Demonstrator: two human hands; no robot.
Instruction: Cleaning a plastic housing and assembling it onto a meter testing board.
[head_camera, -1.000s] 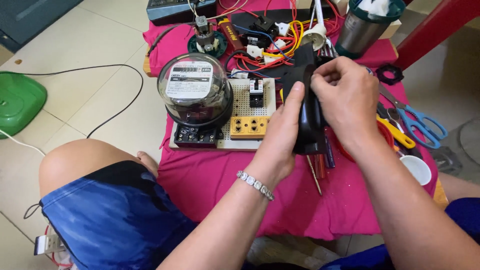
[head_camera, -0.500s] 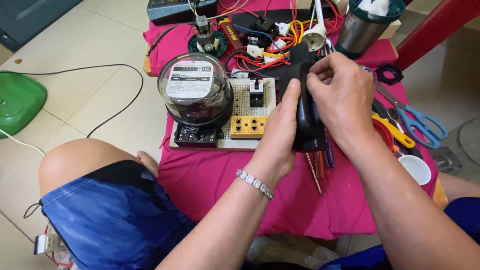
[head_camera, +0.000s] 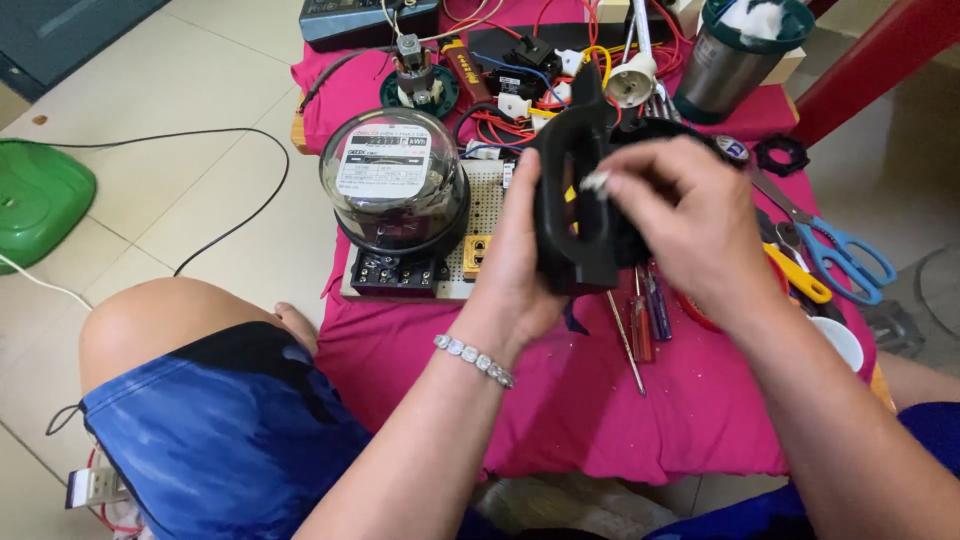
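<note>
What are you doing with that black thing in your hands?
A person sits at a low table covered by a pink cloth. The left hand holds a black plastic part upright, and the right hand pinches something small at it. An electricity meter, screwdrivers and scissors lie around.

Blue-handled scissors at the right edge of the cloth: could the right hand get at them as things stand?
Probably yes. The scissors lie in the open on the pink cloth, just right of the right hand, nothing on top. But that hand's fingers are busy at the black plastic part the left hand holds.
</note>
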